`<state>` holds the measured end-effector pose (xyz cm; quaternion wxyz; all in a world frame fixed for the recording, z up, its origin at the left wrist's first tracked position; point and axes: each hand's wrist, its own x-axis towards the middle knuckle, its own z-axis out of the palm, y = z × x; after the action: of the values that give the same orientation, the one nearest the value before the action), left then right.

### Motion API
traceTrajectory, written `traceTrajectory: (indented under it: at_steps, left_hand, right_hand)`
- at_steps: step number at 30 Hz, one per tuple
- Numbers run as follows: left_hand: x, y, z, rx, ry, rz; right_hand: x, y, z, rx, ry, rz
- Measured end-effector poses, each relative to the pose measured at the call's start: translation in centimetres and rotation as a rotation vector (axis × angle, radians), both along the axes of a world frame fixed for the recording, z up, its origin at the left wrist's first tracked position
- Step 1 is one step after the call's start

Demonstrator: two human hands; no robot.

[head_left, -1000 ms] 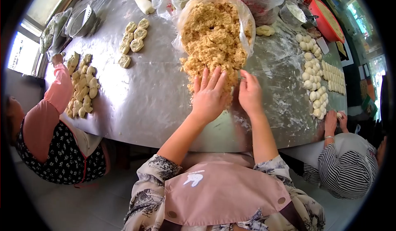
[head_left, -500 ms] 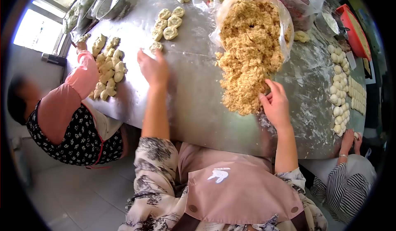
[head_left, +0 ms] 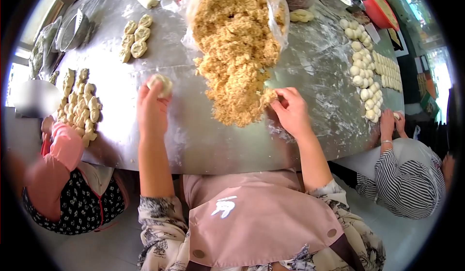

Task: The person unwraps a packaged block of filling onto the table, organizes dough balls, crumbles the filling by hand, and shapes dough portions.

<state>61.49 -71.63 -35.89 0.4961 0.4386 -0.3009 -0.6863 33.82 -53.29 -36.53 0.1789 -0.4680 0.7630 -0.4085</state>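
My left hand [head_left: 152, 109] is closed around a pale, round dough piece [head_left: 163, 84], held over the steel table [head_left: 189, 140]. Between the fingertips of my right hand [head_left: 292, 112] is a clump of crumbly filling [head_left: 268, 97]. That hand is at the right edge of a large golden-brown heap of filling [head_left: 232, 58], which spills toward me out of a clear plastic bag [head_left: 278, 34]. A short double row of filled dough pieces [head_left: 139, 48] lies beyond my left hand.
Twisted dough pieces [head_left: 80, 104] lie at left beside a person in a pink sleeve [head_left: 67, 143]. At right are dough balls [head_left: 361, 67], small dough pieces in rows [head_left: 387, 72] and another person's hands [head_left: 390, 123]. A red basin [head_left: 375, 5] and metal bowl [head_left: 72, 31] stand farther back.
My left hand has picked up a dough piece from the near end of the row. My right hand has taken a clump of filling from the heap. The view has shifted right.
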Motion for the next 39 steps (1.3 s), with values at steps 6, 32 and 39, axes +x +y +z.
traceTrajectory:
  at_steps: [6, 32, 39]
  left_hand:
    - [-4.7, 8.7, 1.6, 0.509, 0.522, -0.297]
    - [-8.3, 13.0, 1.4, 0.357, 0.308, -0.433]
    - [-8.5, 13.0, 1.6, 0.357, 0.295, -0.448]
  right_hand:
    - [0.3, 0.5, 2.3, 0.046, -0.644, -0.043]
    - [1.2, 0.5, 1.6, 0.015, 0.217, -0.065]
    - [0.7, 0.1, 0.0, -0.008, 0.16, 0.059]
